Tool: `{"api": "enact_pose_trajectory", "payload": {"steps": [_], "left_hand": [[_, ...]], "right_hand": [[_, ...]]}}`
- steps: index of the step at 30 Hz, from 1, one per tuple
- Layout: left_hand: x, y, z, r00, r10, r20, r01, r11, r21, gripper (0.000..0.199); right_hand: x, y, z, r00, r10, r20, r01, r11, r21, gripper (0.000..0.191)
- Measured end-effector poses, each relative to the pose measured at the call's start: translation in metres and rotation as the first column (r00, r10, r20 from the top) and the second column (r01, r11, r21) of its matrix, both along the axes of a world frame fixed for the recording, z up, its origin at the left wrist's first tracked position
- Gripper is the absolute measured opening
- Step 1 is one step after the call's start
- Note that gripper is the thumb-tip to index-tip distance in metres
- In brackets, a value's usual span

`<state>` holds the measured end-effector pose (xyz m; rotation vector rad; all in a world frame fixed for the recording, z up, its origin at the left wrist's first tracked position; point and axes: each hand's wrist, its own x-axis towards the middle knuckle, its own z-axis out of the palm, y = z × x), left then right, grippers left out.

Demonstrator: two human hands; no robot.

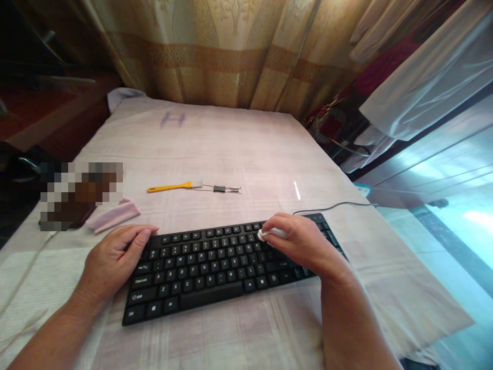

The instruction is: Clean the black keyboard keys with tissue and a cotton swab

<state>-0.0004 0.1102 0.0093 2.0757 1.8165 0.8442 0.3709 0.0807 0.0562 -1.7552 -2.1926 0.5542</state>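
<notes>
A black keyboard (208,267) lies slightly tilted on the pale cloth-covered surface. My left hand (117,257) grips its upper left corner, thumb against the edge and fingers together. Over the right part of the keys, my right hand (300,237) pinches a small white piece (278,233), possibly a wad of tissue or cloth. Its rounded tip meets the top rows of keys; the fingers hide part of it. Beyond the keyboard lie a small brush with a yellow handle (169,187) and a wire tool with a black grip (219,189), their ends close together.
A folded pink cloth (114,215) lies behind my left hand, beside a blurred-out dark object (80,198). The keyboard's cable (335,206) runs off to the right. Patterned curtains (223,56) hang behind the checked cloth (231,139). White fabric (427,87) hangs at the right.
</notes>
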Motion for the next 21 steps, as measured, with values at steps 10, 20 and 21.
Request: {"api": "enact_pose_trajectory", "payload": {"steps": [10, 20, 21], "left_hand": [[-0.003, 0.001, -0.001, 0.999, 0.009, -0.033, -0.01, 1.0, -0.018, 0.044], [0.001, 0.001, 0.004, 0.999, 0.046, -0.021, -0.047, 0.997, -0.065, 0.045], [0.0, 0.001, 0.004, 0.999, 0.044, -0.021, -0.046, 0.997, -0.068, 0.044]], "right_hand": [[0.025, -0.002, 0.005, 0.992, -0.118, 0.037, 0.121, 0.989, -0.09, 0.01], [0.013, -0.001, 0.006, 0.998, -0.068, 0.001, 0.068, 0.997, -0.033, 0.008], [0.015, -0.001, 0.005, 0.997, -0.076, 0.016, 0.076, 0.996, -0.039, 0.008]]}}
